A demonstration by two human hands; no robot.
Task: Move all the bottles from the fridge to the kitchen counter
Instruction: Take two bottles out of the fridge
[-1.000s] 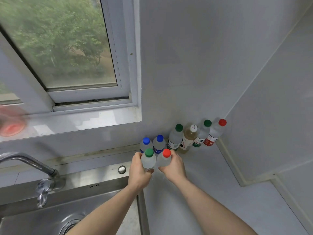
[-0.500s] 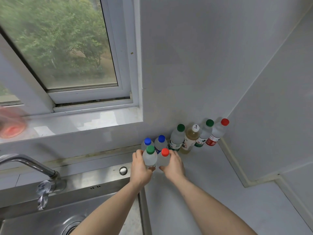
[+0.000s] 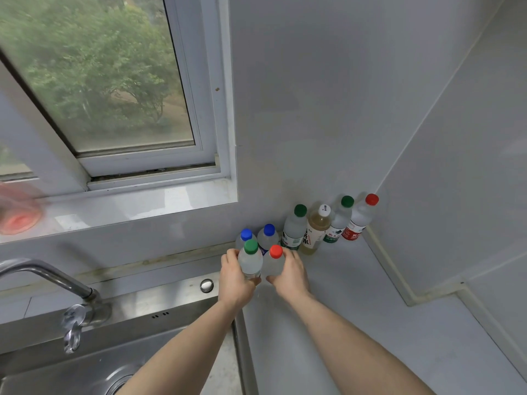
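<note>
My left hand (image 3: 234, 279) grips a clear bottle with a green cap (image 3: 250, 259), and my right hand (image 3: 291, 276) grips a clear bottle with a red cap (image 3: 274, 262). Both bottles stand side by side on the white counter (image 3: 356, 332), close to the back wall. Just behind them stand two blue-capped bottles (image 3: 268, 236). Along the wall toward the corner runs a row: a green-capped bottle (image 3: 293, 228), a white-capped bottle of yellowish drink (image 3: 317, 228), another green-capped bottle (image 3: 339, 219) and a red-capped bottle (image 3: 360, 216).
A steel sink (image 3: 85, 372) with a tap (image 3: 57, 277) lies to the left of the counter. Above it is a window (image 3: 99, 81) with a sill holding a blurred pink object (image 3: 18, 218). Walls close the corner at the right.
Both hands have pushed the two bottles slightly further toward the wall, nearer the blue-capped pair. The grip on each bottle is unchanged.
</note>
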